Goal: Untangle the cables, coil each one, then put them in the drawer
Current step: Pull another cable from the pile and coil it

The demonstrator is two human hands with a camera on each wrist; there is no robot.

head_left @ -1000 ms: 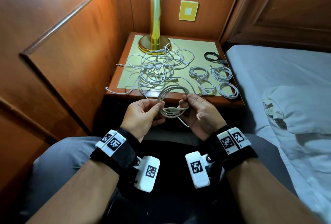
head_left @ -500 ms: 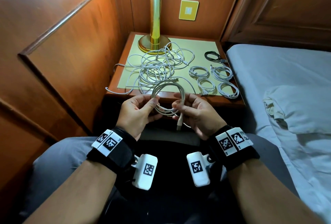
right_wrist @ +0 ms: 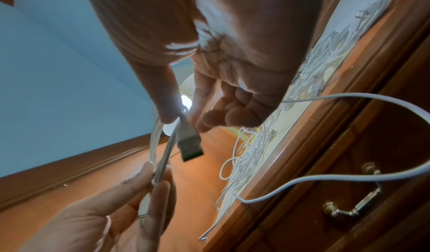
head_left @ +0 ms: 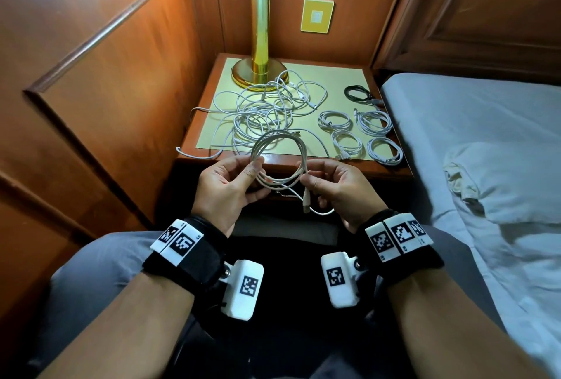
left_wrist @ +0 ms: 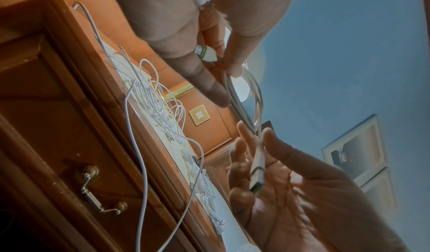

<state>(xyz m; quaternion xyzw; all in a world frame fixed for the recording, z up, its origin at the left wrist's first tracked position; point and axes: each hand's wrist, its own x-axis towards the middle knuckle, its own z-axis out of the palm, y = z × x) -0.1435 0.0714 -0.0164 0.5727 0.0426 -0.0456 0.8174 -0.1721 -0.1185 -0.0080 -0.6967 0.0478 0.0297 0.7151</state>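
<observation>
Both hands (head_left: 282, 187) pinch coil (head_left: 277, 154) (white).

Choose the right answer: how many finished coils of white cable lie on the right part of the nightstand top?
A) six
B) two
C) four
C: four white coils lie in two rows on the nightstand, with one black coil behind them.

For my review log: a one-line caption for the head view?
Left hand and right hand hold a coiled white USB cable before the wooden nightstand.
</observation>
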